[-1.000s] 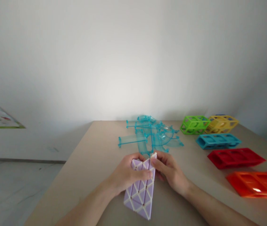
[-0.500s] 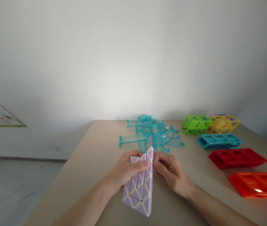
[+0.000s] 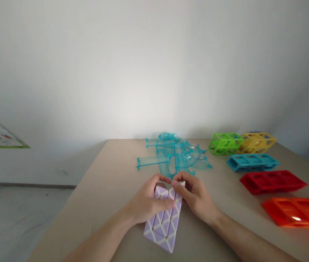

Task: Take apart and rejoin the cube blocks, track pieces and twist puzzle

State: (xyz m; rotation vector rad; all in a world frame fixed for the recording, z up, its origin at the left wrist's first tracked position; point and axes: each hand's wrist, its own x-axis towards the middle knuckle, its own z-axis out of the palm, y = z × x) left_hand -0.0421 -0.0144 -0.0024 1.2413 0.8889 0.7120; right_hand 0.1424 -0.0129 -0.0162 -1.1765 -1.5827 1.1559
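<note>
A lavender block of triangular segments (image 3: 164, 221), marked with cream lines and small dark dots, is tilted in front of me above the table. My left hand (image 3: 151, 202) wraps round its left side, thumb lying across the front face and fingers behind the top. At its upper right corner, my right hand (image 3: 195, 196) is closed, with thumb and index finger pinching the end piece. The other right fingers are curled, partly hidden behind the block.
A pile of clear turquoise plastic pieces (image 3: 171, 153) lies behind my hands on the table (image 3: 89, 203). Along the right side stand hollow frame blocks: green (image 3: 225, 143), yellow (image 3: 256, 142), blue (image 3: 252, 162), red (image 3: 273, 182) and orange (image 3: 297, 213). A pale wall rises behind.
My right hand has moved left and slightly up, from beside the block onto its upper right corner. The block has turned slightly, its top edge leaning right. My left hand keeps its hold.
</note>
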